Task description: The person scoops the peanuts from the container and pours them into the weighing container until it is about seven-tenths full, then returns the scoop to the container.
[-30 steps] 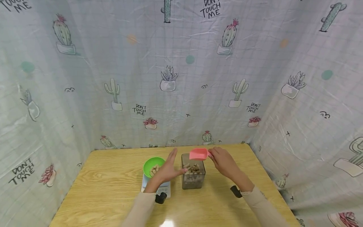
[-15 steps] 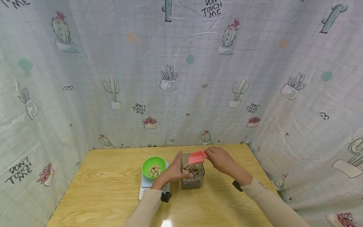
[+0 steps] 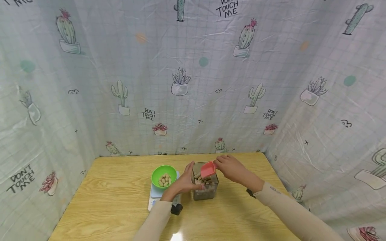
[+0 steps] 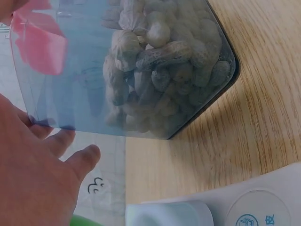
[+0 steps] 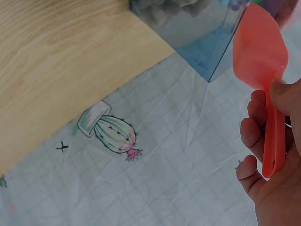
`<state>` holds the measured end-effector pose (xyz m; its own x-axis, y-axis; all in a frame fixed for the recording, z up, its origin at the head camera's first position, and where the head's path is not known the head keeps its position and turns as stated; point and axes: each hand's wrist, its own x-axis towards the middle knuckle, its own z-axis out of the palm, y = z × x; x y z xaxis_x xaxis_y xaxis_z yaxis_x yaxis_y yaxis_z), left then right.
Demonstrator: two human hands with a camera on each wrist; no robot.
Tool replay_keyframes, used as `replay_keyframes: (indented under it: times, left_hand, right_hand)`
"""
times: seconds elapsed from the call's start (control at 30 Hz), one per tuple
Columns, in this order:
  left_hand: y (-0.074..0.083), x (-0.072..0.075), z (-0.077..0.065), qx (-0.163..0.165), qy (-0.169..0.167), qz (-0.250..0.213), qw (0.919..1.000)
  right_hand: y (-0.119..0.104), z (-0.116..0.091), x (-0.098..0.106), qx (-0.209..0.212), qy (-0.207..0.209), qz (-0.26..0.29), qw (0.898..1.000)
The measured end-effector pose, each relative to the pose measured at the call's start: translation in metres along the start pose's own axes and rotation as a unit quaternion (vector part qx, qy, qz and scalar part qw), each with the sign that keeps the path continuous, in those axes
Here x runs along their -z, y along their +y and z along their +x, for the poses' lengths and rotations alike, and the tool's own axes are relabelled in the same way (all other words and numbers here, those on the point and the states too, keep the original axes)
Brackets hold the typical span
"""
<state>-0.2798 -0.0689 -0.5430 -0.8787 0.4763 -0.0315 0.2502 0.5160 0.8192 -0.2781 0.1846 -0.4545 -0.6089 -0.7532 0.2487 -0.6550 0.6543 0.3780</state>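
A clear, smoky square container point(image 3: 206, 194) filled partway with peanuts point(image 4: 162, 61) stands on the table. My left hand point(image 3: 183, 180) holds it at its left side near the rim, the thumb across the front and the fingers along the side. In the left wrist view, the fingertips touch the container's wall. My right hand point(image 3: 232, 170) grips a red scoop point(image 5: 259, 52) by its handle, thumb on top. The scoop's blade tilts down inside the container's mouth, above the peanuts. Whether it touches them I cannot tell.
Left of the container, a green bowl point(image 3: 155, 177) with several peanuts sits on a white kitchen scale point(image 3: 156, 194). My left forearm partly covers the scale. A curtain point(image 3: 193, 110) with printed cacti hangs behind the wooden table point(image 3: 120, 194) and along its sides.
My left hand has moved right from beside the green bowl onto the container. The scoop has gone from level above the container to tilted down into its mouth.
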Motion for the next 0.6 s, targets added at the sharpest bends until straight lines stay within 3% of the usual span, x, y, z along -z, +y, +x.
replay_keyframes:
  times: [0.27, 0.6]
  left_hand:
    - [0.001, 0.002, -0.002, 0.007, -0.003, -0.005, 1.0]
    - [0.001, 0.001, -0.003, 0.003, -0.005, -0.011, 0.9999]
  right_hand:
    - [-0.002, 0.011, -0.001, 0.058, -0.037, -0.09, 0.994]
    - [-0.01, 0.017, -0.008, 0.077, -0.057, -0.144, 0.985]
